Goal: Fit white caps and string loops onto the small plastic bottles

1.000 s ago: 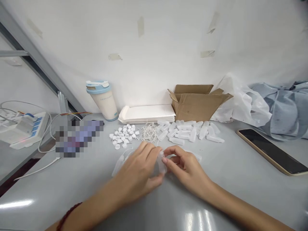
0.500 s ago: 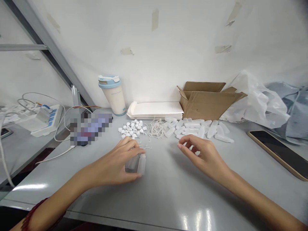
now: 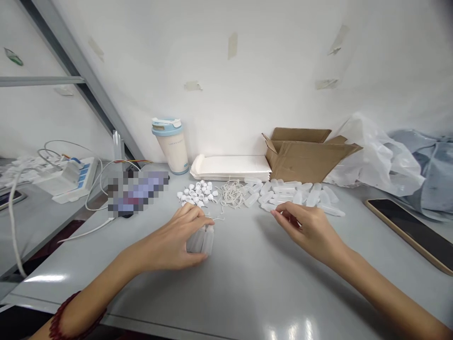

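Observation:
My left hand (image 3: 177, 238) curves around a small group of translucent plastic bottles (image 3: 208, 242) lying side by side on the table. Its index finger rests at their neck ends and its thumb at their bases; the palm hides part of the group. My right hand (image 3: 307, 226) hovers at the front of a loose pile of similar bottles (image 3: 285, 190), fingers curled and thumb a little apart. Its fingertips are beside the nearest bottle (image 3: 268, 207); whether they touch it I cannot tell. White caps (image 3: 197, 192) and a tangle of pale thin strips (image 3: 231, 192) lie beyond my left hand.
Behind the pile stand a stack of white envelopes (image 3: 230, 166), an open cardboard box (image 3: 311, 161) and a plastic bag (image 3: 378, 158). A phone (image 3: 412, 231) lies at the right. A tumbler (image 3: 173, 148), cables and a power strip (image 3: 79, 182) are at the left.
My right hand has moved slightly right and nearer to the bottle pile, its thumb and fingers closer together. My left hand stays around its bottles. The view has shifted a little.

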